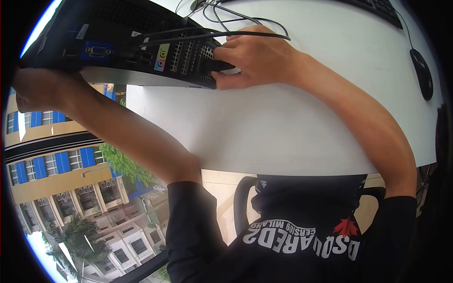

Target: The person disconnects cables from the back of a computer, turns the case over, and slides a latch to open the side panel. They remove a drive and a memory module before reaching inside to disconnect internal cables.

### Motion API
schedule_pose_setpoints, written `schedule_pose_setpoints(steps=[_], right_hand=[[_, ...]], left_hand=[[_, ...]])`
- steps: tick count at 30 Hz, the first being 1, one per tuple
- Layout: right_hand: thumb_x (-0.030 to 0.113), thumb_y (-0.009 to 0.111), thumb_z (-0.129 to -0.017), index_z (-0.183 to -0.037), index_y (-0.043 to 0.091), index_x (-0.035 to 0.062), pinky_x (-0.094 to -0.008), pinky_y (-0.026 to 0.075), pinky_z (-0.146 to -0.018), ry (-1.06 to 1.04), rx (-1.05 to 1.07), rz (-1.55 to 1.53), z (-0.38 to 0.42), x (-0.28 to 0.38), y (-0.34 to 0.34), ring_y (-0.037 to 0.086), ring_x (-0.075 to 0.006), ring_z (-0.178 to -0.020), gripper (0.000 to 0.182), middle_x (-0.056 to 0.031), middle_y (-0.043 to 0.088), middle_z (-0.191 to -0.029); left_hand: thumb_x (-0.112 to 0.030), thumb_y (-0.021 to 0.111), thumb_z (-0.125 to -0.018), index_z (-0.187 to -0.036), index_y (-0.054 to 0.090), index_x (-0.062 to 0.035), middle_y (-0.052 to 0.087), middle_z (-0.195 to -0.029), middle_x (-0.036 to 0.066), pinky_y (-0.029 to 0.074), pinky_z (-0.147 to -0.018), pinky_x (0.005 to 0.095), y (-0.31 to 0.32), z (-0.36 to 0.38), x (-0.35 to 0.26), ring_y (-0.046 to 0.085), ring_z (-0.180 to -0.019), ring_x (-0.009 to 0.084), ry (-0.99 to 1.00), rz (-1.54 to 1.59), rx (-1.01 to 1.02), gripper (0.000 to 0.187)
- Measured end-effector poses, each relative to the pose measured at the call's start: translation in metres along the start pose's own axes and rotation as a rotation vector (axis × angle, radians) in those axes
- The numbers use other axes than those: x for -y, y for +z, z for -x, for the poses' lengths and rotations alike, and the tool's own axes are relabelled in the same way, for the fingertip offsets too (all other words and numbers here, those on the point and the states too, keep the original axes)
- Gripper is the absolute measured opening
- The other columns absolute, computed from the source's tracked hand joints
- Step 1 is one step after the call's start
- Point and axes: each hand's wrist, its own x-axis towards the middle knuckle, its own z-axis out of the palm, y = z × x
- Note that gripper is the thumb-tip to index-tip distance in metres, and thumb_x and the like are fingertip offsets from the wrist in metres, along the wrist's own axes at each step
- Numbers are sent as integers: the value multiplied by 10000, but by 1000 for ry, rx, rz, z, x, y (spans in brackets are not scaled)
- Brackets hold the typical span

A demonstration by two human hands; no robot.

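Nearest, at bottom ctr, is the person's dark tee [302,236] w/ white lettering + red leaf, chair [241,203] behind it. Both forearms reach up over the white desk [283,132], elbows bent. R hand [262,59], upper ctr, comes in from the right, wrist about level w/ the knuckles, thumb low and index above; fingers pinch a black plug [218,66] btwn them, plug right against the rear panel of the PC tower [141,47], at its right end. L hand [42,89], far left, is in shade by the tower's lower left corner; can't tell its exact finger state. Tower lies across upper left; its rear panel has a blue VGA port [97,51], colored audio jacks [162,57] and vent grilles. Black cable [212,34] loops over the panel and R hand. Farther: keyboard [377,10] upper right, mouse [421,74] below it; bldg [71,188] outside, lower left.
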Motion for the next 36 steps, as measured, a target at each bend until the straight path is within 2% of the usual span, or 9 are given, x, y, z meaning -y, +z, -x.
schedule_pose_setpoints(steps=[3,6,7,9,13,17,22,26,36], right_hand=[[265,749,-798,-748,668,64,-337,528,-547,22,4,6,-1,1,-3,633,-236,-562,223,-65,615,-622],[307,681,-817,-620,637,69,-397,526,-554,-60,-216,20,6,-4,-14,612,-278,-500,312,-100,603,-549],[264,669,-814,-592,617,91,-407,503,-533,7,-258,-137,9,-15,-30,588,-260,-479,286,-80,581,-529],[18,673,-727,-682,636,50,-332,463,-509,25,-179,66,21,-30,-51,569,-214,-513,66,-54,587,-597],[181,674,-800,-613,609,92,-376,471,-530,-73,-176,6,12,-27,-1,577,-245,-490,217,-64,576,-536],[179,628,-785,-597,566,104,-346,435,-513,-32,-135,-87,15,-19,-15,546,-243,-474,212,-54,567,-533],[107,500,-796,-608,427,48,-384,305,-476,101,-161,-426,20,-22,-33,307,-239,-455,210,-104,362,-526],[108,457,-836,-597,404,45,-356,278,-475,150,-207,-596,19,-18,-28,262,-222,-469,253,-94,303,-532],[132,444,-829,-600,416,33,-345,271,-481,209,-199,-645,20,-23,-25,268,-191,-480,251,-90,325,-531]], left_hand=[[-298,585,-979,-1199,437,166,625,-1191,298,634,-780,443,4,7,-4,725,-904,338,18,-29,-16,534],[-304,571,-985,-1162,467,166,638,-1161,293,636,-772,436,3,9,-3,729,-890,337,32,-45,2,513],[-306,567,-987,-1150,478,167,643,-1151,291,636,-770,434,2,8,-3,730,-885,337,37,-54,8,508],[-310,557,-991,-1126,498,167,652,-1131,288,638,-765,429,2,7,-2,732,-875,336,43,-73,14,499],[-318,539,-999,-1077,539,168,671,-1091,281,641,-756,421,5,12,6,737,-856,334,48,-62,22,492],[-326,520,-1008,-1028,579,169,689,-1051,274,644,-746,412,4,13,1,741,-837,333,38,-86,28,500],[-337,497,-1018,-967,630,170,712,-1002,265,647,-734,401,4,19,-5,747,-814,331,32,-109,34,527],[-345,478,-1026,-918,671,171,731,-962,258,650,-724,392,6,23,-9,752,-795,329,25,-104,40,562],[-317,479,-1008,-822,709,179,742,-876,281,651,-710,375,10,24,-18,753,-772,334,-7,-104,60,577]])
